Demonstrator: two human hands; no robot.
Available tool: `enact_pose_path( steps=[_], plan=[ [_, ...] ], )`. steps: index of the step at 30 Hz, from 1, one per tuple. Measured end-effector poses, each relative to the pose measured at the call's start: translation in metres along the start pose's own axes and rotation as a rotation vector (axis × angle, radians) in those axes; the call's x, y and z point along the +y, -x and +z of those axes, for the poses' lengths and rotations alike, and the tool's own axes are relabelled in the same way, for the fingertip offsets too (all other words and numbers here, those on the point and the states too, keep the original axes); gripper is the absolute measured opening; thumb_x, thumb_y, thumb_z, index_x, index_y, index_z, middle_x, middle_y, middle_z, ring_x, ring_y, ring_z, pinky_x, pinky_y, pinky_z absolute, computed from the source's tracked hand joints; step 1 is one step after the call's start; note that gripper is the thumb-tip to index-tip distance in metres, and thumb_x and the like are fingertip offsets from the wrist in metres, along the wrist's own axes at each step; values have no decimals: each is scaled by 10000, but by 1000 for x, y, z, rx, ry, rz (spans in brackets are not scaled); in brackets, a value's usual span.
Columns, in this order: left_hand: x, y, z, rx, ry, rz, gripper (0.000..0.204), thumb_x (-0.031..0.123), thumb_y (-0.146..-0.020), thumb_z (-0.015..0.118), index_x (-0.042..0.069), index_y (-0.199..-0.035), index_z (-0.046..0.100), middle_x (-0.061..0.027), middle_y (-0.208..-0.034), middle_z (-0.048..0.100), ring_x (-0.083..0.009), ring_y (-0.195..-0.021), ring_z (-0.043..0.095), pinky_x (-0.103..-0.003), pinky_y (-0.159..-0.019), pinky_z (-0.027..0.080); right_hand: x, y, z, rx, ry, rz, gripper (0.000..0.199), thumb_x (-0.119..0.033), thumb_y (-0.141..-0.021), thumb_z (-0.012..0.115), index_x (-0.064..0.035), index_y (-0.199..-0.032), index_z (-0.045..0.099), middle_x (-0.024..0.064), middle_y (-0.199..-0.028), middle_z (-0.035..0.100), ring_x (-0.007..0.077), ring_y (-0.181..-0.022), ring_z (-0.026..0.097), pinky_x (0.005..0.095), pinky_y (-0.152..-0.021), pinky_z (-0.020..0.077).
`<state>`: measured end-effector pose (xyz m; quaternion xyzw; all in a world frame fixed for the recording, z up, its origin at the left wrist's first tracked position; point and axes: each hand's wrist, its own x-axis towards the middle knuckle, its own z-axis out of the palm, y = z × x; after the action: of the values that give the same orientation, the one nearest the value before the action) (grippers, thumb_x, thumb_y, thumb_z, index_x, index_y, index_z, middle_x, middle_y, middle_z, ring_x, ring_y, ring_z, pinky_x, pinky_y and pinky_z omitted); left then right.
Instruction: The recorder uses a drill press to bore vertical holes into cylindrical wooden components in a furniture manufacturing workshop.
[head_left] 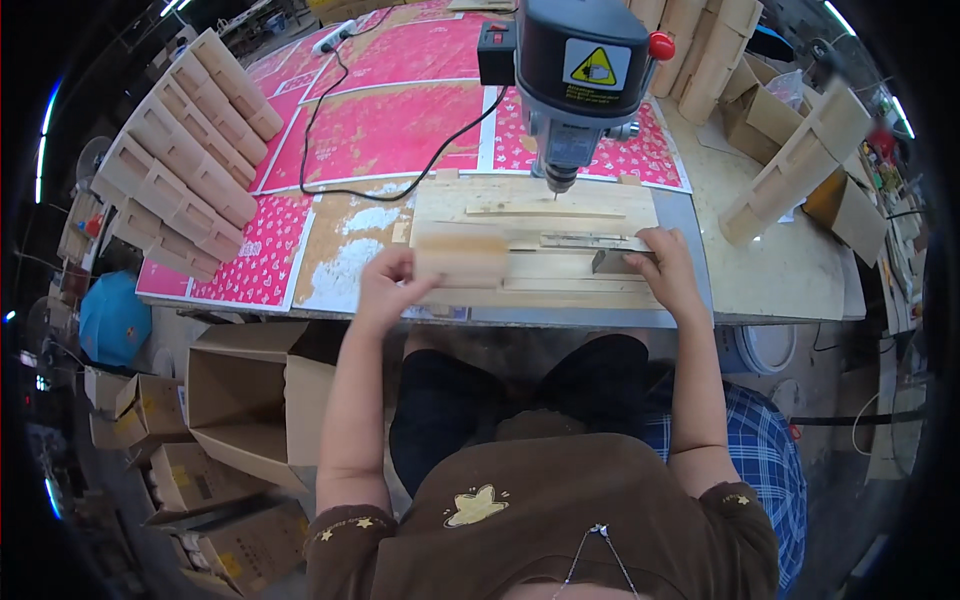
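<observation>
My left hand grips the left end of a pale wooden block, blurred by motion, over the left part of a wooden jig. At the jig's right end, the fingers of my right hand close on a small dark metal plate. A thin metal strip lies along the jig just behind that plate. Above and beyond both hands stands a drill press; its chuck holds a thin bit pointing down, apart from the wood.
Notched wooden pieces stand in rows at the left, with another tall stack at the right. A black cable crosses the pink table covering. Open cardboard boxes sit below the table's left edge. Wood dust lies beside the jig.
</observation>
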<state>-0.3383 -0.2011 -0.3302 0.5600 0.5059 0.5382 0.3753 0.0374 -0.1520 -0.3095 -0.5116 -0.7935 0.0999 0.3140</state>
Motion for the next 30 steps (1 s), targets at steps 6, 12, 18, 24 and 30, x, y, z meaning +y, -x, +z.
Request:
enact_pose_path(
  steps=[6,12,18,24,30],
  plan=[
    [33,17,-13,176,252,-426,291,261,-724,720,-4,-701,601,-17,-568,543,-44,-424,409,-184,-394,283,-13,8,7,-19,-39,-24,258,-146,-702,688,-56,-922,587,85,-813,568,284,-824,477,370,-760,364],
    [35,15,26,158,107,-551,274,259,-744,709,21,-687,587,6,-520,498,-38,-363,358,-188,-348,248,-13,11,9,-16,-60,-75,257,-165,-707,685,-58,-919,588,82,-822,568,284,-851,482,371,-785,346],
    [21,2,45,65,286,-599,337,327,-768,699,18,-726,574,12,-528,482,-45,-392,382,-197,-379,309,-13,12,7,28,9,-62,270,-172,-695,694,-63,-919,591,80,-829,571,285,-863,485,369,-794,345],
    [17,-8,88,-182,208,-613,349,359,-798,670,33,-753,555,4,-587,491,-60,-461,420,-215,-433,369,-22,7,14,3,14,-151,296,-138,-676,701,-48,-928,575,97,-845,568,298,-864,477,383,-783,381],
    [0,-2,98,-149,113,-307,395,304,-757,713,-15,-955,592,-36,-713,554,-105,-607,524,-228,-548,430,-8,-5,16,39,18,-101,338,-87,-633,723,-39,-931,571,103,-837,568,304,-858,477,386,-765,403]
  ],
)
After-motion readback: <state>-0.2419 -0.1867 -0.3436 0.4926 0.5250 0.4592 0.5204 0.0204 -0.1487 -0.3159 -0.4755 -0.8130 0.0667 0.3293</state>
